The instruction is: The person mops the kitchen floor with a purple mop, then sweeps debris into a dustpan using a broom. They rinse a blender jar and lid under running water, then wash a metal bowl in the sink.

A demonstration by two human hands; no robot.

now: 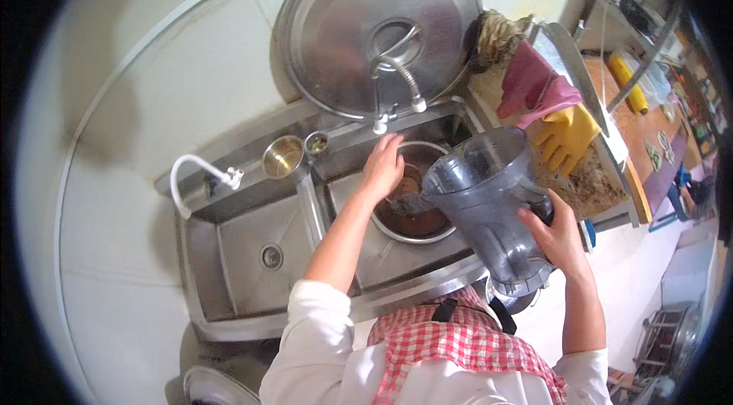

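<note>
My right hand (552, 230) grips the handle of a clear plastic blender jug (487, 204), which is tilted with its wide mouth towards the right basin. My left hand (382, 167) holds nothing visible and reaches over that basin, just below the white-tipped faucet (379, 121). Beneath both hands a round metal basin (441, 238) stands in the sink with brownish liquid in it. A dark grey scouring pad (411, 203) shows at the liquid, beside the jug's mouth. Part of the metal basin is hidden by the jug.
The left sink basin (257, 250) has a drain and a white curved tap (197, 160). Two metal cups, one larger (283, 157) and one smaller (316, 143), stand on the rear ledge. A large round metal lid (343, 21) leans on the wall. Pink (529, 81) and yellow rubber gloves (567, 133) lie right.
</note>
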